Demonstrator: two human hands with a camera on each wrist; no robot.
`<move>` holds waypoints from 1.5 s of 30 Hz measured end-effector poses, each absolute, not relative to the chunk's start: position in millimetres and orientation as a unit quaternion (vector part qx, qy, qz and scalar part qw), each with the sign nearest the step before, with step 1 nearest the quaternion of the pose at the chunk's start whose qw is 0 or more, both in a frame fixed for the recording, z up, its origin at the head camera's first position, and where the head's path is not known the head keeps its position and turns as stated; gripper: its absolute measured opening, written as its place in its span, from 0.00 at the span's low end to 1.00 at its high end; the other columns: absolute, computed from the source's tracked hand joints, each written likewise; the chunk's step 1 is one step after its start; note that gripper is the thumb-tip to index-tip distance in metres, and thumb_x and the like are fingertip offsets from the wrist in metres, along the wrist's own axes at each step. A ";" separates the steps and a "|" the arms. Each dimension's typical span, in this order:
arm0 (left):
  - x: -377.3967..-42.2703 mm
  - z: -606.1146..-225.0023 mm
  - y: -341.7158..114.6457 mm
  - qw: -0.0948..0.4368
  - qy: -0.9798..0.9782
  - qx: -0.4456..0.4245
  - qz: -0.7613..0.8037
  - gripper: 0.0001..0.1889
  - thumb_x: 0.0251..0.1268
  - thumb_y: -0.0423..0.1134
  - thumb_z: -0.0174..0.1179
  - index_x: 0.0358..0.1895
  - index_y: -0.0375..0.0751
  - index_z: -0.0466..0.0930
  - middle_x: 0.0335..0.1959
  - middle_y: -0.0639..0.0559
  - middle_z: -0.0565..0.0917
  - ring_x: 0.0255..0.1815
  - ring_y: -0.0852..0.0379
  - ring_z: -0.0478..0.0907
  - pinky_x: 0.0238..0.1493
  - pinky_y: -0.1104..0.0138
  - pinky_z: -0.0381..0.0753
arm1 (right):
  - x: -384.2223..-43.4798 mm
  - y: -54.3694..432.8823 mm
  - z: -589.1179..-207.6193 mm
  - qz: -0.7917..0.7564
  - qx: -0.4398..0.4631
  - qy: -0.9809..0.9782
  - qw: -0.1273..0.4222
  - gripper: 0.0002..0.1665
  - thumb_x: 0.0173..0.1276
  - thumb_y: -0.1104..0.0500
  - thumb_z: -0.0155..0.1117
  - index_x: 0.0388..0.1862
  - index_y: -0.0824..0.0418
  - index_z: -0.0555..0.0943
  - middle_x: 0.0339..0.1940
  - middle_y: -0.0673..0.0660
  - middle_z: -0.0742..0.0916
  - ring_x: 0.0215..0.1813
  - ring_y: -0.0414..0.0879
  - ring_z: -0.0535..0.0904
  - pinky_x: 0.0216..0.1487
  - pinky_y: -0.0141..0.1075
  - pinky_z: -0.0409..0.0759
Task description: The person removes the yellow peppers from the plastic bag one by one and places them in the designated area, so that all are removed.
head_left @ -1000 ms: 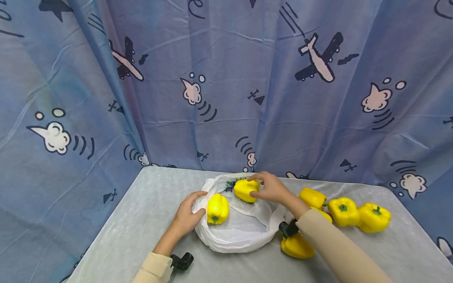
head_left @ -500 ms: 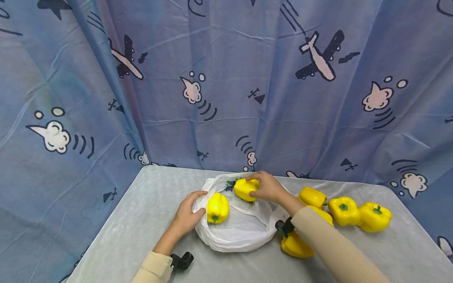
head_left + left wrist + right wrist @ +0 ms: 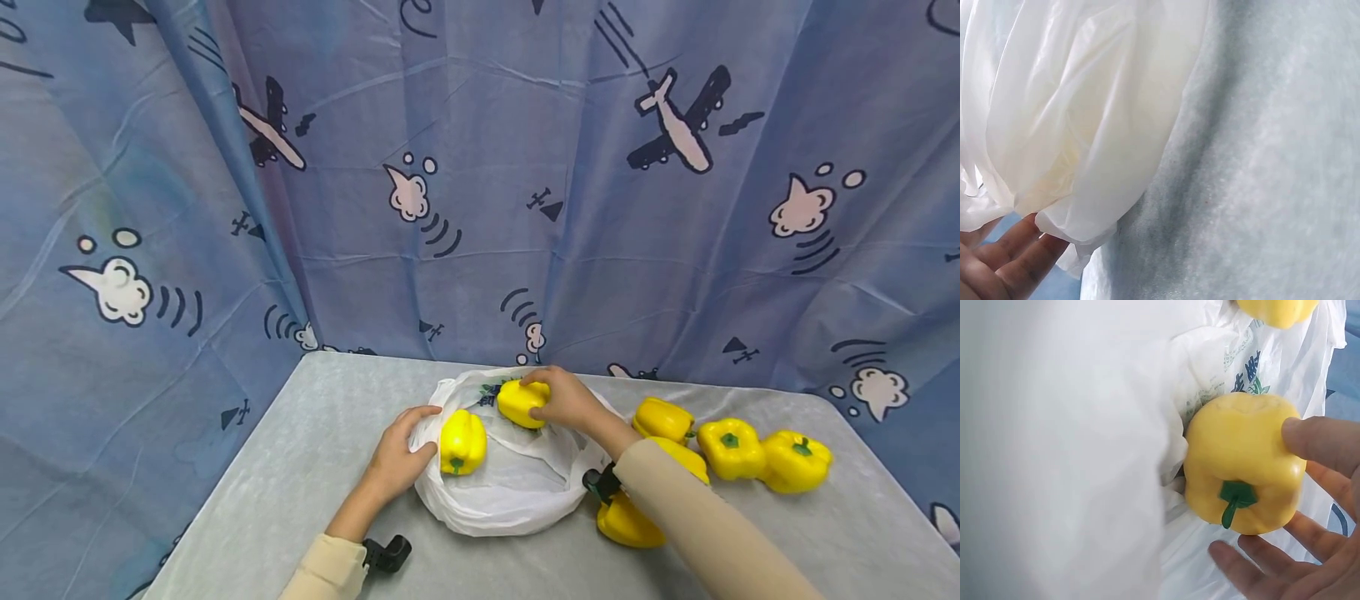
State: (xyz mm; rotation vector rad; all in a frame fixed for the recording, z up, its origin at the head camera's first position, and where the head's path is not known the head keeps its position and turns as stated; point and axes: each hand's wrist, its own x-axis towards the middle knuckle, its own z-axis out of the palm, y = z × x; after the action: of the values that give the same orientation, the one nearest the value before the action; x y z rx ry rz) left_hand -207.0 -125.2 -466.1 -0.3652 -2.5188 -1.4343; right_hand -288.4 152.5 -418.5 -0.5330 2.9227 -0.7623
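Note:
A white plastic bag lies with its mouth spread wide on the table. Its left rim is held by my left hand; in the left wrist view the fingertips meet the bag's edge. Inside, toward the back right, my right hand grips a yellow bell pepper between thumb and fingers. The right wrist view shows this pepper's green stem, with the thumb on its side and fingers spread around it. Another yellow bell pepper rests in the bag beside the left fingertips.
Right of the bag, several yellow bell peppers lie on the grey table, among them one at the far right and one partly under the right forearm. A blue patterned curtain hangs behind the table.
My right wrist and forearm have shifted slightly to the left, the hand still on the same bell pepper. The left hand, the bag and the other peppers stay put.

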 end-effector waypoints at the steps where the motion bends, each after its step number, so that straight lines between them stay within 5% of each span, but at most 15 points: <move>1: -206.5 -465.7 -124.9 0.111 -0.857 -0.125 -0.487 0.25 0.51 0.27 0.58 0.57 0.44 0.78 0.59 0.46 0.78 0.65 0.44 0.72 0.67 0.49 0.68 | -288.1 152.7 -418.7 -0.245 -0.177 0.953 0.034 0.28 0.52 0.63 0.73 0.55 0.59 0.81 0.60 0.63 0.79 0.63 0.62 0.74 0.64 0.55 0.73; 24: -206.1 -464.4 -122.6 0.108 -0.856 -0.118 -0.492 0.25 0.52 0.27 0.58 0.57 0.45 0.78 0.60 0.46 0.78 0.66 0.44 0.72 0.68 0.49 0.68 | -268.3 161.7 -402.2 -0.259 -0.186 0.948 0.008 0.27 0.49 0.62 0.72 0.53 0.59 0.83 0.54 0.62 0.80 0.54 0.57 0.77 0.55 0.51 0.79; 34: -205.4 -465.2 -120.4 0.111 -0.857 -0.120 -0.488 0.25 0.52 0.28 0.58 0.57 0.45 0.78 0.59 0.46 0.78 0.65 0.44 0.72 0.68 0.49 0.68 | -244.8 169.3 -389.6 -0.296 -0.181 0.938 -0.005 0.27 0.49 0.62 0.71 0.52 0.58 0.82 0.55 0.62 0.79 0.47 0.54 0.78 0.42 0.41 0.84; 45: -205.2 -466.6 -119.8 0.110 -0.858 -0.119 -0.487 0.25 0.52 0.27 0.58 0.57 0.45 0.78 0.60 0.46 0.78 0.66 0.44 0.72 0.68 0.49 0.68 | -218.8 187.0 -375.6 -0.329 -0.179 0.927 -0.032 0.25 0.52 0.63 0.70 0.52 0.56 0.82 0.58 0.61 0.78 0.53 0.56 0.78 0.48 0.47 0.84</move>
State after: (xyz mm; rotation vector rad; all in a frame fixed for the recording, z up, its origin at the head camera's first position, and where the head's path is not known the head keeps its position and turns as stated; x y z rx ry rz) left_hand -205.2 -119.8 -466.6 -0.3494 -2.5213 -1.4317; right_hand -218.8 187.0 -375.6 -0.5753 2.9713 -1.0537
